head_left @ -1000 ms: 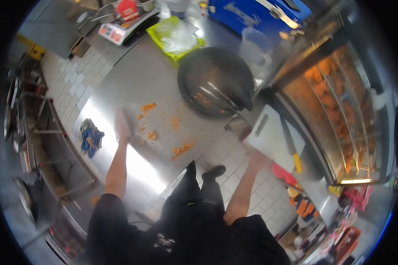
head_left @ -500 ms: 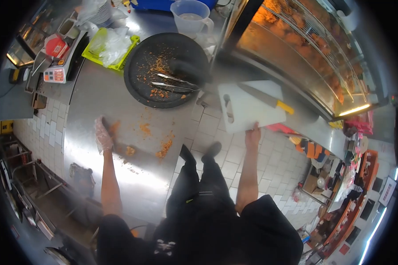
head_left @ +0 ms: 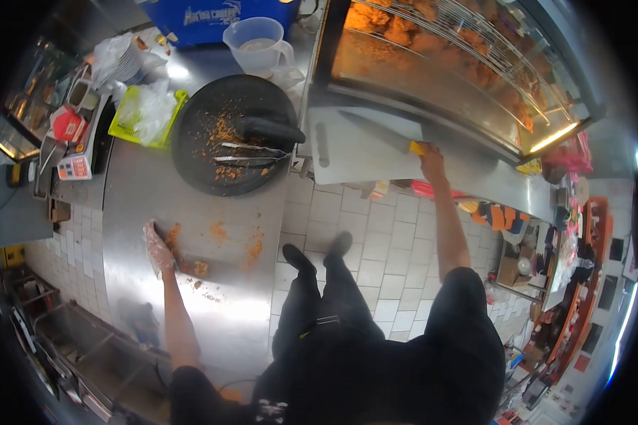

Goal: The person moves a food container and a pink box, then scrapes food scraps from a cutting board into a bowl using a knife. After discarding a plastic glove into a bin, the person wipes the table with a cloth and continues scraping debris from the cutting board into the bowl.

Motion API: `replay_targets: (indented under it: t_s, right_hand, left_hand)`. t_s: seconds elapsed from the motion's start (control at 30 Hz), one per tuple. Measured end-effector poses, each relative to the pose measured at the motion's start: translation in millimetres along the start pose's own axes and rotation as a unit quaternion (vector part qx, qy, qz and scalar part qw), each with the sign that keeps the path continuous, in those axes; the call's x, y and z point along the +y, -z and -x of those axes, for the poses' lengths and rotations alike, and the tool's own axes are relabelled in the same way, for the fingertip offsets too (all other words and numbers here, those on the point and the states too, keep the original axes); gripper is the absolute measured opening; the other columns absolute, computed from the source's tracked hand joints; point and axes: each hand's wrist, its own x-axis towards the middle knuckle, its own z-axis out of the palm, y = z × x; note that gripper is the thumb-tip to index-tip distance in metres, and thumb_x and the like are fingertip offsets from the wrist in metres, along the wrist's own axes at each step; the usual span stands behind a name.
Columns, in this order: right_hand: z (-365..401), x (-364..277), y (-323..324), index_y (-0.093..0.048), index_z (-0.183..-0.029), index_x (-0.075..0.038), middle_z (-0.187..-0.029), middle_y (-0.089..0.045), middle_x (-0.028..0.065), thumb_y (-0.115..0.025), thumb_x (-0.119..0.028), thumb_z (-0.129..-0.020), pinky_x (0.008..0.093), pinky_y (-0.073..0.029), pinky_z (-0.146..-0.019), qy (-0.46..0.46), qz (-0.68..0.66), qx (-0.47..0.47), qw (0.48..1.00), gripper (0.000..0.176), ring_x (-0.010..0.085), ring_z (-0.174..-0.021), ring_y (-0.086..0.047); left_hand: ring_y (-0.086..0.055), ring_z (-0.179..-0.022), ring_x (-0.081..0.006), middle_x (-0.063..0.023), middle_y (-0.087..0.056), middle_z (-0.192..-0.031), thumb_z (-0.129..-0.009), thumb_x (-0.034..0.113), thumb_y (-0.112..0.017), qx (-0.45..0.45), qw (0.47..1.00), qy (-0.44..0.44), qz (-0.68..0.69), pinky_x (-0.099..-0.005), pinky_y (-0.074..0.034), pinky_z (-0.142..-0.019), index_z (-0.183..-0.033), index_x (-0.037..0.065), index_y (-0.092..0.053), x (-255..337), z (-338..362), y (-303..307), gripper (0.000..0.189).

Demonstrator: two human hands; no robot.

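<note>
My left hand (head_left: 159, 248), in a clear plastic glove, rests with fingers stretched out on the steel table (head_left: 142, 191), beside orange-brown crumbs (head_left: 218, 231). My right hand (head_left: 433, 166) is bare and closed around the yellow handle (head_left: 417, 148) of a knife. The knife blade (head_left: 376, 129) lies across a white cutting board (head_left: 361, 152), which sits on the counter below a glass display case (head_left: 432, 78). Metal tongs (head_left: 252, 156) and a dark, thick-handled object (head_left: 273, 130) rest in a round black pan (head_left: 191, 173) with crumbs in it.
A clear measuring jug (head_left: 256, 51), a lime-green basket (head_left: 124, 126) with plastic bags and a blue box (head_left: 191, 18) stand behind the pan. A scale (head_left: 74, 168) is at the left. Tiled floor (head_left: 361, 234) separates table and counter.
The cutting board has shifted back onto the counter. My right hand has left the board's near edge and taken hold of the knife handle. My left hand stays by the crumbs.
</note>
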Motion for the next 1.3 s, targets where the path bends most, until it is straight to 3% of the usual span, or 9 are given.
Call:
replay_targets:
  t_s: [0.37,0.7,0.9,0.93,0.97,1.0,1.03,1.13,1.3]
  right_hand:
    - [74.3,150.9,28.2,-0.048,-0.123,-0.006,-0.114,-0.050,0.0203,-0.042,0.008,-0.080,0.0465,-0.033,-0.097,0.108,-0.045,0.070,0.991,0.046,0.0392,-0.112,-0.046]
    - [73.8,232.2,-30.2,-0.046,-0.131,-0.009,-0.122,-0.050,0.0201,-0.050,-0.006,-0.085,0.0495,-0.035,-0.095,-0.143,0.066,0.138,0.978,0.046,0.0372,-0.116,-0.046]
    - [107.5,64.5,-66.1,-0.043,-0.116,0.013,-0.110,-0.051,0.0270,-0.064,-0.019,-0.085,0.0442,-0.038,-0.095,-0.429,-0.251,0.434,0.752,0.049,0.0385,-0.107,-0.048]
    - [120.0,34.9,-110.6,-0.045,-0.115,0.006,-0.102,-0.051,0.0155,-0.060,-0.037,-0.090,0.0436,-0.043,-0.084,-0.522,-0.297,0.341,0.723,0.052,0.0292,-0.098,-0.051]
    - [124.5,-16.3,-98.3,-0.049,-0.117,-0.001,-0.097,-0.055,0.0093,-0.058,-0.042,-0.090,0.0405,-0.046,-0.072,-0.571,-0.579,0.205,0.544,0.049,0.0218,-0.087,-0.055]
    - [147.2,-16.5,-156.8,-0.050,-0.120,-0.008,-0.092,-0.057,0.0052,-0.056,-0.049,-0.089,0.0349,-0.048,-0.068,-0.338,-0.768,0.027,0.543,0.051,0.0161,-0.079,-0.057]
    - [117.9,-84.5,-63.1,-0.050,-0.121,-0.008,-0.094,-0.060,0.0057,-0.057,-0.048,-0.088,0.0323,-0.049,-0.074,-0.464,-0.752,-0.025,0.467,0.052,0.0148,-0.084,-0.059]
    - [79.7,-150.1,-68.8,-0.048,-0.123,-0.008,-0.109,-0.059,0.0066,-0.059,-0.044,-0.089,0.0373,-0.050,-0.081,-0.407,-0.705,-0.082,0.575,0.051,0.0185,-0.099,-0.059]
    - [72.1,-185.5,-73.7,-0.051,-0.116,-0.011,-0.105,-0.059,0.0031,-0.070,-0.033,-0.085,0.0329,-0.048,-0.068,-0.374,-0.810,0.166,0.420,0.043,0.0160,-0.093,-0.060]
  left_hand:
    - [-0.034,-0.136,-0.0267,-0.0106,-0.043,-0.143,-0.100,0.016,-0.022,-0.017,0.999,-0.039,-0.015,-0.0350,-0.025,-0.113,-0.138,0.008,-0.042,-7.5,-0.4,6.6,0.043]
    - [-0.042,-0.128,-0.0250,-0.0146,-0.049,-0.135,-0.100,0.023,-0.029,-0.082,0.994,-0.018,0.063,-0.0352,-0.029,-0.111,-0.133,0.000,-0.047,-70.6,-2.2,23.1,0.044]
    - [-0.040,-0.129,-0.0281,-0.0150,-0.042,-0.140,-0.099,0.024,-0.034,-0.131,0.963,0.033,0.231,-0.0403,-0.030,-0.110,-0.139,-0.001,-0.037,-94.1,-34.9,-11.5,0.048]
    - [-0.041,-0.129,-0.0262,-0.0136,-0.042,-0.141,-0.098,0.021,-0.031,-0.118,0.983,-0.013,0.142,-0.0374,-0.030,-0.111,-0.140,0.001,-0.037,-95.3,-36.8,-8.2,0.047]
    - [-0.042,-0.129,-0.0238,-0.0123,-0.042,-0.141,-0.096,0.018,-0.032,-0.121,0.986,0.018,0.112,-0.0350,-0.030,-0.111,-0.140,0.003,-0.038,-86.5,-36.8,-7.2,0.047]
    - [-0.039,-0.131,-0.0225,-0.0119,-0.041,-0.143,-0.096,0.016,-0.031,-0.104,0.978,0.011,0.178,-0.0339,-0.028,-0.112,-0.141,0.002,-0.036,-111.7,-46.2,-21.6,0.048]
    - [-0.036,-0.134,-0.0235,-0.0120,-0.039,-0.144,-0.096,0.019,-0.031,-0.118,0.961,0.078,0.237,-0.0349,-0.026,-0.113,-0.141,0.002,-0.035,-106.6,-47.3,-19.7,0.048]
    - [-0.034,-0.134,-0.0256,-0.0131,-0.038,-0.145,-0.097,0.026,-0.031,-0.090,0.947,0.054,0.304,-0.0371,-0.025,-0.113,-0.141,0.001,-0.035,-93.5,-36.3,-10.7,0.051]
    - [-0.036,-0.132,-0.0230,-0.0106,-0.042,-0.141,-0.101,0.031,-0.027,-0.111,0.955,0.041,0.272,-0.0348,-0.023,-0.113,-0.138,0.004,-0.041,-87.0,-34.7,-15.6,0.048]
